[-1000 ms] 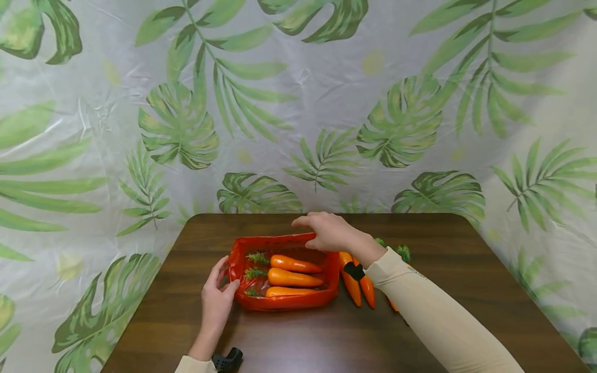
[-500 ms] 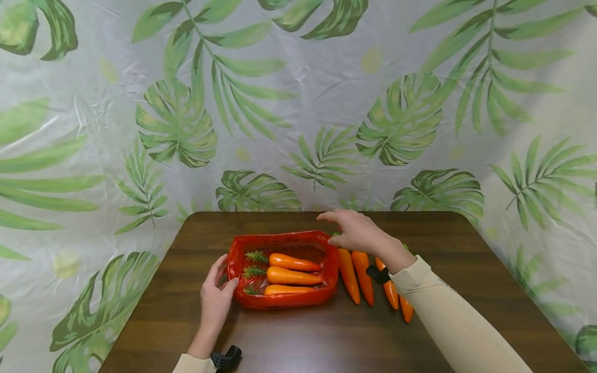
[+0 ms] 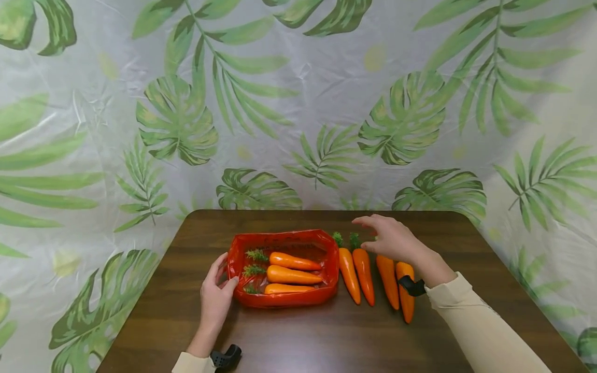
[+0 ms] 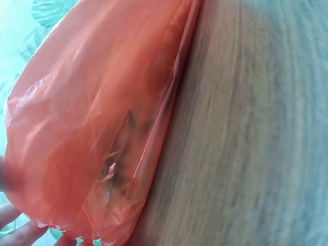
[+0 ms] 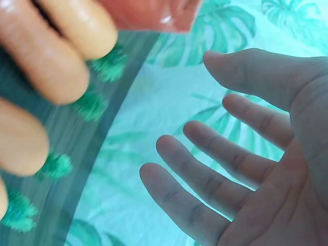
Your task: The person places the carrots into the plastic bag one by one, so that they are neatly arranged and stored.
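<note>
A red plastic bag (image 3: 289, 299) lies with its mouth spread wide, and several orange carrots (image 3: 294, 275) with green tops lie inside. My left hand (image 3: 216, 295) holds the bag's left end, thumb at the rim and fingers along the outer side. In the left wrist view the bag's thin wall (image 4: 77, 113) fills much of the picture; fingers (image 4: 23, 233) show at its lower edge. My right hand (image 3: 396, 239) hovers over the tops of the loose carrots (image 3: 364, 274), right of the bag. Its fingers are spread and nothing is in it; the right wrist view shows the bare palm (image 5: 277, 205).
The loose carrots lie side by side, tips toward me, on a dark wooden table (image 3: 298, 342). One pair is close to the bag's right end, another pair farther right. A leaf-patterned curtain (image 3: 326, 103) hangs behind the table's far edge.
My right hand has moved right, from above the bag's far right corner to above the loose carrots, uncovering more of them. My left hand and the bag have stayed in place.
</note>
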{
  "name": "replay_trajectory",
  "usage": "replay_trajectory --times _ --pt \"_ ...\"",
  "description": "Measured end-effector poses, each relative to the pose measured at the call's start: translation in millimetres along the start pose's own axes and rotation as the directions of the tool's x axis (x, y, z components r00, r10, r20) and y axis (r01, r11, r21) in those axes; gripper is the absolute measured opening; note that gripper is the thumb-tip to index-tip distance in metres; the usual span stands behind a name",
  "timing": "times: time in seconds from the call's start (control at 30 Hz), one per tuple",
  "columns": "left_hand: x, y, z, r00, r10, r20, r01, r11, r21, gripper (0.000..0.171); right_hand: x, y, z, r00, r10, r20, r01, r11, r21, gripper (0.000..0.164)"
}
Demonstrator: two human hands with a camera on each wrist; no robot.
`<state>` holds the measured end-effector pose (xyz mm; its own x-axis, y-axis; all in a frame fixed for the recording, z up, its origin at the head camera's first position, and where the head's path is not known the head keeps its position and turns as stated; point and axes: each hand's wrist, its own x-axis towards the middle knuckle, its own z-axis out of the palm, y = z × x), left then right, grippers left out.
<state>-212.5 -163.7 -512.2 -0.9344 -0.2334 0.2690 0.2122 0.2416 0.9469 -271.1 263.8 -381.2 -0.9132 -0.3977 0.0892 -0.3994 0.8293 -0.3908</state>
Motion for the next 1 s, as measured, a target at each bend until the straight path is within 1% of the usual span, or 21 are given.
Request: replay_trajectory --times 0.2,0.4,0.7,0.83,1.0 --pt "-0.1 -1.2 -0.7 1.000 -0.010 -0.002 0.010 1.000 0.025 0.059 -14.5 16.6 0.5 1.000 0.024 -0.006 -0.024 1.000 -0.018 0.063" --pt "0.5 -1.2 0.1 1.000 -0.006 -0.007 0.006 0.999 0.040 0.059 -31.6 33.2 2.7 0.998 0.064 -0.028 -0.064 0.998 0.003 0.062" --pt "-0.2 -3.7 4.1 1.000 -0.006 -0.020 0.006 1.000 0.021 0.061 -52.1 56.5 0.5 0.993 0.112 -0.036 -0.112 0.994 -0.008 0.059" --pt "-0.4 -3.0 4.0 1.000 0.000 -0.024 0.000 1.000 0.022 0.061 -60.2 66.4 5.8 0.988 0.147 -0.046 -0.147 0.989 0.014 0.059" --pt "0.3 0.1 3.3 1.000 0.010 -0.029 -0.009 1.000 0.027 0.061 -69.6 76.4 17.8 0.983 0.176 -0.048 -0.173 0.983 0.057 0.058"
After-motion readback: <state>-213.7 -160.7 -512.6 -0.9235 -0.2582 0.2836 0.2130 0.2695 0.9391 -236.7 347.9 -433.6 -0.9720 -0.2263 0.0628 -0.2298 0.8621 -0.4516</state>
